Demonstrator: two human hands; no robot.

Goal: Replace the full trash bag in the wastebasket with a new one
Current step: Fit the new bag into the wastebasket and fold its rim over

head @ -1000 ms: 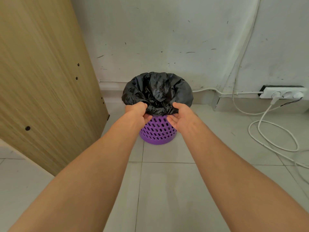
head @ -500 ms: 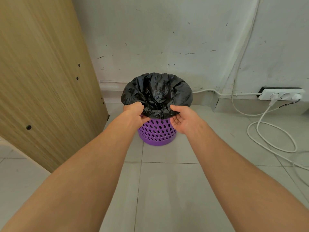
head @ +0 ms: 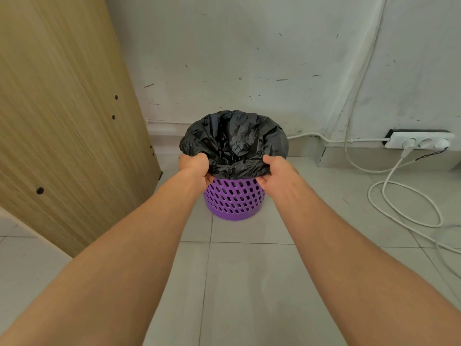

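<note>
Scuffed white wall (head: 249, 58), grey tiled floor (head: 249, 283), wooden panel (head: 62, 121) at left.

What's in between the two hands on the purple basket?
In the head view, the folded-over edge of the black trash bag stretches between the left hand and the right hand, draped over the rim of the purple wastebasket.

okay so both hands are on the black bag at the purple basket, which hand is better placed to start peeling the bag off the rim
Left, narrowly. The left hand has its fingers curled round the folded edge of the black bag, a firm hold. The right hand only pinches the hem over the purple basket. Both sit at the near rim.
</note>
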